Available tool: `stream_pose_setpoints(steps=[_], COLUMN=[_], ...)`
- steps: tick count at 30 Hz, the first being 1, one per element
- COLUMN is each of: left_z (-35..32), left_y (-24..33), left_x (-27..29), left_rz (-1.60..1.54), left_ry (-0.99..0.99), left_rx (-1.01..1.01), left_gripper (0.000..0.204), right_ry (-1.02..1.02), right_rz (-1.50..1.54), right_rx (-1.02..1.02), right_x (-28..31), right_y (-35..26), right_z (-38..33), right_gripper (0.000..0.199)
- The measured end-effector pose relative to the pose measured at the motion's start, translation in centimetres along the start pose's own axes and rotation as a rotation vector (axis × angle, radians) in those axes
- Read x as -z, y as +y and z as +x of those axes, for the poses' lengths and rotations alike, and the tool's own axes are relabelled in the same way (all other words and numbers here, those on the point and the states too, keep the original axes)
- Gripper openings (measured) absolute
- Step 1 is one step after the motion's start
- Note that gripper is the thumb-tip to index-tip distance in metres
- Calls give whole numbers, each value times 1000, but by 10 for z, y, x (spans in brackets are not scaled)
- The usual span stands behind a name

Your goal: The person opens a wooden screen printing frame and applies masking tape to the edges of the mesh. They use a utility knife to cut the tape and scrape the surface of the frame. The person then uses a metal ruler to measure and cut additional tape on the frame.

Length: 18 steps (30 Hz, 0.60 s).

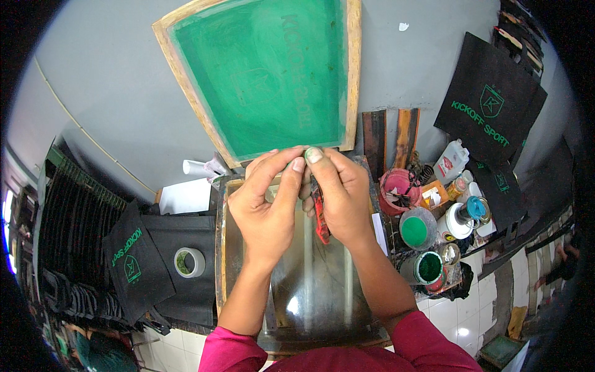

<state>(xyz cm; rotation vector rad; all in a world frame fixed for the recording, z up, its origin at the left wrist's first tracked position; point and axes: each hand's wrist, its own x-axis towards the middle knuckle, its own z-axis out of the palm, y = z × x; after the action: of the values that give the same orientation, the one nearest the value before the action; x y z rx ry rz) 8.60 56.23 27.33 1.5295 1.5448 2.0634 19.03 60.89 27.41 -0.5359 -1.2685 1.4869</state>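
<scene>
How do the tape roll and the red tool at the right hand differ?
The tape roll is pale and ring-shaped; the red tool is long and narrow. The tape roll lies in full view on black fabric; the red tool sits in the right hand, which partly hides it.

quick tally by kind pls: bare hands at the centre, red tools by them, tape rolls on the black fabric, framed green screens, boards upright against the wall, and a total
Hands: 2 (left hand, right hand)
Red tool: 1
Tape roll: 1
Green screen: 1
Boards: 2 (dark board, lighter board)
Total: 7
</scene>
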Motion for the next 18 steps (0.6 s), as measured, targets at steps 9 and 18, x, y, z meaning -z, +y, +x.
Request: stream_pose_setpoints(steps=[9,18], left_z=[4,26], left_y=[5,4], left_x=[2,11], left_rz=[-64,-358], left_ry=[7,-173], left_rx=[13,153], left_gripper=[16,12], right_ry=[18,24], right_rz=[-48,-273], right_rx=[-10,107], right_x=[1,10], right_y=[-2,3], right_z=[0,2], right_gripper=[30,33])
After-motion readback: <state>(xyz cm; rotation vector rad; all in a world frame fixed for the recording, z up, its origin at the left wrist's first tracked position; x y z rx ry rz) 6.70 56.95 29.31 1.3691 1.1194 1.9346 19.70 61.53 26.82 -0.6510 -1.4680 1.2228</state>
